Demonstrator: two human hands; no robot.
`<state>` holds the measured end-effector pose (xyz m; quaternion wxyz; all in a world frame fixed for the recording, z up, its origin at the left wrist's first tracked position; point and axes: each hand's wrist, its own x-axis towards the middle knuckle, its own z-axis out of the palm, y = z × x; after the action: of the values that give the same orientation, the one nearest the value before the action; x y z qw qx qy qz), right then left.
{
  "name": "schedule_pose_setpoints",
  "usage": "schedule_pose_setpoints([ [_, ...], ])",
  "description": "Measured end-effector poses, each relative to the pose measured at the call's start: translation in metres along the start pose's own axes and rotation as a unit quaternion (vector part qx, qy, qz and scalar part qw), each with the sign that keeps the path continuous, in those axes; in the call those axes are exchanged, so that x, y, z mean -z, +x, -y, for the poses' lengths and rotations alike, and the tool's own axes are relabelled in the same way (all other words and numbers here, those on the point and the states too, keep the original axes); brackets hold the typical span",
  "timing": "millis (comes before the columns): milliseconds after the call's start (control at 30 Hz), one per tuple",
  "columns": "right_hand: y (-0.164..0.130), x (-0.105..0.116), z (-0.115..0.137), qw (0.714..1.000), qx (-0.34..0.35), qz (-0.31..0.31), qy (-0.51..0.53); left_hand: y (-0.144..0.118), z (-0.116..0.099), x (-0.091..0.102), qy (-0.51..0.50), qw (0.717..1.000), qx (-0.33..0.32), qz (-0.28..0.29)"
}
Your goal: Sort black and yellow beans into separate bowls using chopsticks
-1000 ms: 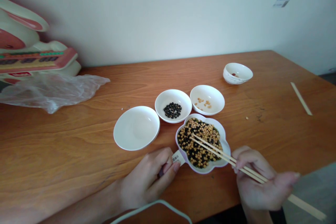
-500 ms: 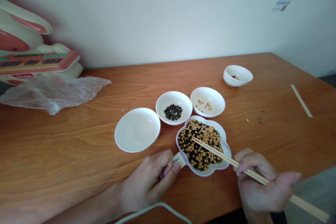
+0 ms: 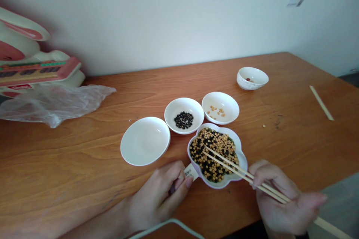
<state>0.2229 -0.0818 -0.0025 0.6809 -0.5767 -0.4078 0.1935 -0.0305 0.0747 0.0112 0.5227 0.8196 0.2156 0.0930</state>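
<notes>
R hand (image 3: 283, 201) near the table's front edge, fingers loosely curled, pinching a pair of wooden chopsticks (image 3: 238, 170) betw. thumb and forefinger; the tips are slightly apart and rest in the beans of the flower-shaped dish (image 3: 241, 158). L hand (image 3: 159, 194) also by the front edge, fingers bent in, thumb and forefinger closed on the dish's small handle tab (image 3: 191, 172).

The dish is white w/ a scalloped rim, filled w/ mixed black and yellow beans, some green showing at the edges. It sits near the front edge, about mid-table.

The tab carries a white label w/ small dark print; too small to read.

Just behind the dish, three white bowls: an empty bowl (image 3: 145, 141) to the left, a bowl of black beans (image 3: 184, 115) in the middle, a bowl with a few yellow beans (image 3: 220, 107) on the right. A smaller patterned bowl (image 3: 252, 77) sits toward the back right, prob. w/ one reddish bean inside. A single stick (image 3: 321, 102) lies by the right edge.
</notes>
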Motion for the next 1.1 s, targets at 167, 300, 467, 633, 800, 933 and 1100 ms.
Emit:
schedule_pose_setpoints([
  [167, -0.0037, 0.0030, 0.0009, 1.000, 0.029, -0.003, 0.004, -0.0003, -0.0003, 0.0002, -0.002, 1.000, -0.009, -0.002],
  [300, -0.0012, 0.0016, 0.0005, 1.000, 0.023, -0.003, 0.001, 0.0006, 0.0017, -0.0005, 0.001, 1.000, -0.013, -0.004],
  [467, 0.0016, -0.0021, 0.0026, 1.000, 0.018, -0.001, -0.008, 0.0007, 0.0020, -0.0009, 0.003, 1.000, -0.006, 0.000],
  [633, 0.0002, -0.0046, 0.0009, 0.999, 0.028, -0.014, -0.009, -0.0008, 0.0011, -0.0006, 0.004, 1.000, -0.007, -0.002],
  [800, -0.0014, -0.0014, -0.0024, 0.999, 0.036, -0.015, 0.010, -0.0003, 0.0018, -0.0011, 0.005, 1.000, -0.009, -0.004],
  [933, -0.0020, 0.0019, -0.0029, 0.999, 0.031, -0.006, 0.015, 0.0001, 0.0007, -0.0006, 0.005, 1.000, -0.012, -0.007],
  [1100, -0.0021, -0.0015, -0.0027, 1.000, 0.013, -0.007, 0.011, 0.0001, -0.0019, 0.0008, 0.011, 1.000, -0.008, -0.006],
])
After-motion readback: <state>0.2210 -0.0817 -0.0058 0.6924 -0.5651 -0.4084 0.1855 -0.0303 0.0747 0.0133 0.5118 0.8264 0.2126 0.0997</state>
